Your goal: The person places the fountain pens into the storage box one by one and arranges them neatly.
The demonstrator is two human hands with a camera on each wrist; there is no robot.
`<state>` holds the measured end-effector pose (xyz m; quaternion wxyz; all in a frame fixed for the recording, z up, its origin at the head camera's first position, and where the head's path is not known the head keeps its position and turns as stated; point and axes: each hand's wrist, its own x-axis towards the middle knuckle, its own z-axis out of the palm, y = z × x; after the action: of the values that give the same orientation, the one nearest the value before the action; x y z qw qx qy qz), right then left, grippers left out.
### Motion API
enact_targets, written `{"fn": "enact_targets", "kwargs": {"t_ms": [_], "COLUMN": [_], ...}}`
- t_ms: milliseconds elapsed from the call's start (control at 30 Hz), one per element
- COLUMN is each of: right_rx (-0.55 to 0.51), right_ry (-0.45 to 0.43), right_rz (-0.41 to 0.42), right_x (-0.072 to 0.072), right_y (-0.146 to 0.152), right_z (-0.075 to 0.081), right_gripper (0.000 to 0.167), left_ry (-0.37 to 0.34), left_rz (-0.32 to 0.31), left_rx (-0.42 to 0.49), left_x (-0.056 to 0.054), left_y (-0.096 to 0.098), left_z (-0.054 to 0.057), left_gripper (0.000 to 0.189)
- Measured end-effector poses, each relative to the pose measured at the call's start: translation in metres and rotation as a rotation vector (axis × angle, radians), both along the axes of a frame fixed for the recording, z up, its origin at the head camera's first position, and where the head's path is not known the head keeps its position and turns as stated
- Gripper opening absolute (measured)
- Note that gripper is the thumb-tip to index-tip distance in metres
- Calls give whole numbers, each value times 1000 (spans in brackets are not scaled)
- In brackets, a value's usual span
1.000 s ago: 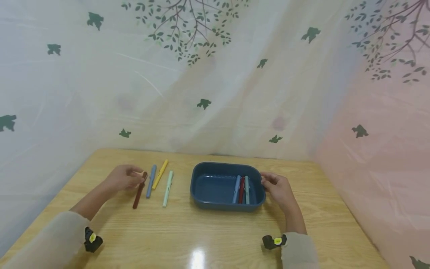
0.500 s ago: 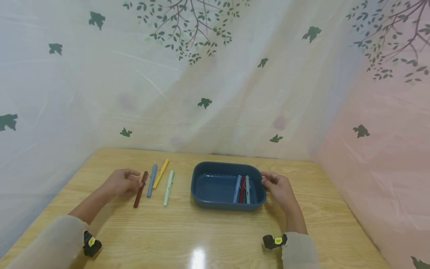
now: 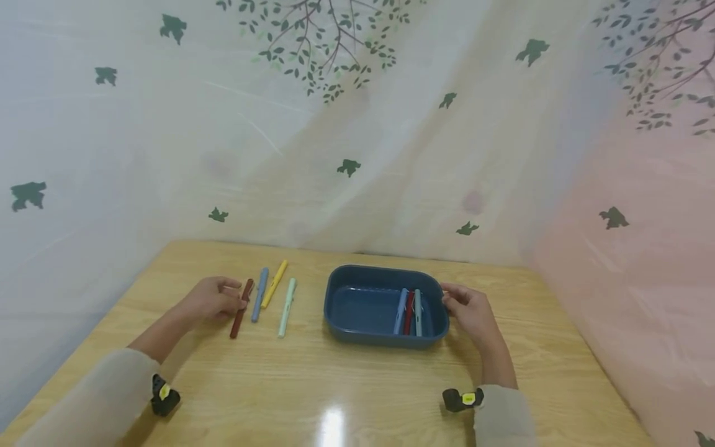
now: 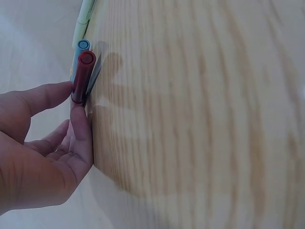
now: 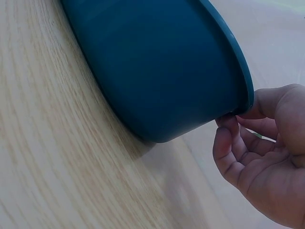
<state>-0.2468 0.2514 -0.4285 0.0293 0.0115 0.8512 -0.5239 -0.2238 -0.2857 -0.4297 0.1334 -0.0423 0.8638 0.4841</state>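
My left hand [image 3: 211, 299] is at a dark red pen [image 3: 238, 320] on the left of the table, leftmost in a loose group. In the left wrist view, thumb and a finger pinch this pen [image 4: 84, 76] near the table surface. Beside it lie a blue pen [image 3: 259, 295], a yellow pen [image 3: 274, 284] and a mint green pen [image 3: 287, 308]. My right hand [image 3: 470, 313] pinches the right rim of a dark blue box [image 3: 357, 337]. Inside the box, on its right side, lie a blue pen [image 3: 400, 311], a red pen [image 3: 409, 313] and a teal pen [image 3: 418, 313].
The wooden table [image 3: 335, 382] ends against a pale curtain [image 3: 279, 186] with leaf and bird prints at the back. Black wrist cameras sit on both sleeves, the left camera [image 3: 164, 395] and the right camera [image 3: 462, 399].
The left hand's index finger first lay over the dark red pen, then drew back; now the fingertips are at the pen again. The right hand keeps the box rim. The head view has shifted slightly.
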Motion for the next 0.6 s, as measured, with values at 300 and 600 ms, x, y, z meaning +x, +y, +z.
{"fn": "enact_targets", "kwargs": {"t_ms": [300,600], "right_rx": [-11,-14], "right_ry": [-4,-1], "right_rz": [-12,-12], "right_x": [2,2], "right_y": [1,0], "right_z": [2,3], "right_gripper": [35,35], "left_ry": [-32,-51], "left_rz": [-20,-18], "left_rx": [-27,8], "left_x": [-2,-7], "left_y": [7,9], "left_z": [6,4], "left_gripper": [68,60]}}
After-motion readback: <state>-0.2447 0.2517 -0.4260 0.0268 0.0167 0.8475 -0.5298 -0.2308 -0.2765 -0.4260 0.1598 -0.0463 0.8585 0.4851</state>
